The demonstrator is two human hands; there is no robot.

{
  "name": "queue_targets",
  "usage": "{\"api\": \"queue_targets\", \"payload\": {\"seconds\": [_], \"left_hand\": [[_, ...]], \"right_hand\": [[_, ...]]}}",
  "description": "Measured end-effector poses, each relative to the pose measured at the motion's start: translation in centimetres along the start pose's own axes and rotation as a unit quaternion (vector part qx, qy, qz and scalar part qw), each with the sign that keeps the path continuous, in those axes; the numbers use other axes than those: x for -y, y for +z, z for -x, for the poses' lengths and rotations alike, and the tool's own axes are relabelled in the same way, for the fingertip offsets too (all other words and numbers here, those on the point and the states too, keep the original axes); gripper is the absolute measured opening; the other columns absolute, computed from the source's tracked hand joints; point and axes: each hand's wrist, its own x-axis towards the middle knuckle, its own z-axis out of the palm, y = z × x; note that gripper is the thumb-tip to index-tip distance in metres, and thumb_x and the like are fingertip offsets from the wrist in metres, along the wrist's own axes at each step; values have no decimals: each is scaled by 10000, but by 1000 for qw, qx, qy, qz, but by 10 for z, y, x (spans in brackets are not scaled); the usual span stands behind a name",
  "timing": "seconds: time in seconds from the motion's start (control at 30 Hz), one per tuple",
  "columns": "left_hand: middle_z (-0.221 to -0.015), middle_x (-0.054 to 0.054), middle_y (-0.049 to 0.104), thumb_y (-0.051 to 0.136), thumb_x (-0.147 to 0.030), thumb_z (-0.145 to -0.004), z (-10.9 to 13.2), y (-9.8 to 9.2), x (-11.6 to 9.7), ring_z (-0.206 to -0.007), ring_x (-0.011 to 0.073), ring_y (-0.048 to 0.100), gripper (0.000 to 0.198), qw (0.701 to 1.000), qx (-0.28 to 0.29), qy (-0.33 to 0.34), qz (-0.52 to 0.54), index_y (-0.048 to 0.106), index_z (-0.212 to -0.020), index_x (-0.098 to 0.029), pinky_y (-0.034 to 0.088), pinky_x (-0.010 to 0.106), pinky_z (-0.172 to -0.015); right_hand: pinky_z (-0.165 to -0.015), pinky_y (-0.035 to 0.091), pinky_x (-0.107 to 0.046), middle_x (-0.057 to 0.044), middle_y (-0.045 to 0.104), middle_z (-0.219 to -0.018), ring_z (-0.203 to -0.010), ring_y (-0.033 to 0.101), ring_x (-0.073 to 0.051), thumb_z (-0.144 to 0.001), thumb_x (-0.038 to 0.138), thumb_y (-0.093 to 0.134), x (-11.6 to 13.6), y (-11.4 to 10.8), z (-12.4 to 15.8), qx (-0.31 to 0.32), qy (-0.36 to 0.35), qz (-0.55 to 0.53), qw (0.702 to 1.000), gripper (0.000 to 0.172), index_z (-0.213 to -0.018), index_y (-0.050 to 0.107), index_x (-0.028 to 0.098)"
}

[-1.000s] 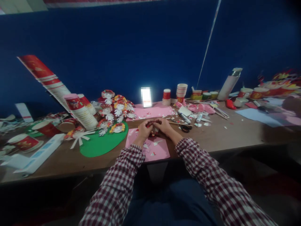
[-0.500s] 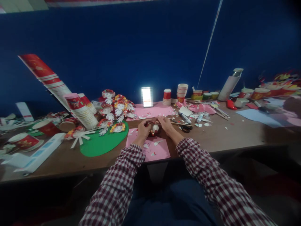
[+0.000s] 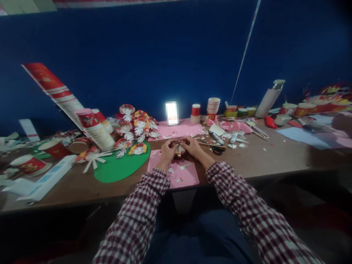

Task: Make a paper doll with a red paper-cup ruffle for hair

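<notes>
Both hands meet over a pink sheet near the table's front edge. My left hand has its fingers closed on the left side of a small paper craft piece in white, red and gold. The right side of that piece is pinched by my right hand, thumb and fingers together. Fingers hide much of the piece, so its full shape cannot be made out. Scissors with dark handles and a capped pen lie right of my right hand. White scraps are strewn around.
Left of my hands, paper figures with red and yellow frills stand behind a green oval sheet. Leaning stacks of paper cups rise beyond. A glowing, blurred-out rectangle stands at the back. Further right is a white bottle.
My right hand's fingers have shifted slightly left and down, closer to my left fingers. The paper piece has turned a little, with less of its white part showing. The table things are unmoved.
</notes>
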Motion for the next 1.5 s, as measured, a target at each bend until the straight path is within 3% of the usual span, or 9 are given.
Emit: {"api": "queue_targets", "payload": {"seconds": [0.63, 1.5], "left_hand": [[-849, 67, 731, 701, -206, -681, 1, 0, -5, -786, 199, 669, 191, 1000, 9, 4, 1, 704, -862, -147, 522, 301, -727], [-869, 79, 728, 672, -214, -736, 2, 0, -8, -787, 201, 662, 176, 1000, 1, 1, -14, 711, -894, -146, 516, 313, -751]], "right_hand": [[-717, 514, -314, -43, 689, -808, -733, 630, -168, -766, 308, 626, -12, 2, -3, -15, 19, -18, 1000, 188, -892, 630, 169], [-736, 501, -319, -34, 667, -833, -743, 611, -163, -729, 253, 607, 0, 3, 1, -21, 1, -10, 1000, 195, -904, 602, 166]]}}
